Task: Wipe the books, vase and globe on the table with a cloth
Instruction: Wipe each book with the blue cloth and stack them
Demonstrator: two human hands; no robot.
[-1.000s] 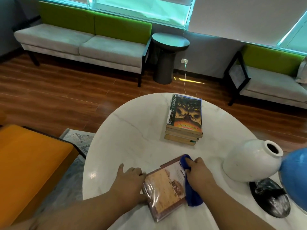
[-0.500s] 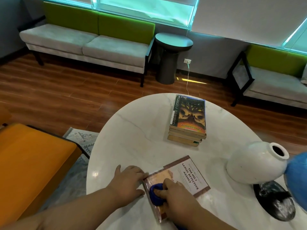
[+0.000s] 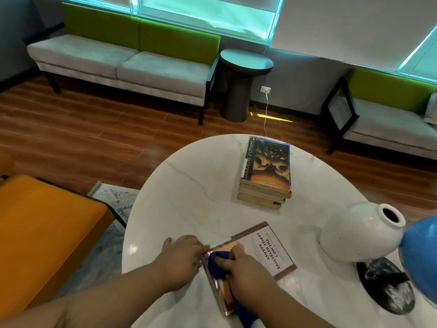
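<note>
A paperback book [image 3: 267,250] in a plastic cover lies flat near the front of the round white marble table [image 3: 189,200]. My right hand [image 3: 246,268] grips a blue cloth [image 3: 216,263] and presses it on the book's left part. My left hand [image 3: 182,253] rests on the table with its fingers against the book's left edge. A stack of books [image 3: 266,174] sits farther back. A white vase [image 3: 361,229] stands at the right, and a blue globe [image 3: 421,247] on a dark round base [image 3: 387,287] shows at the right edge.
An orange seat [image 3: 45,233] stands left of the table over a patterned rug [image 3: 113,200]. Grey and green sofas [image 3: 127,60] line the far wall, with a dark round side table [image 3: 243,79] between them. A wooden floor surrounds the table.
My right hand has moved the blue cloth from the book's right part to its left part, uncovering the title. My left hand has stayed at the book's left edge.
</note>
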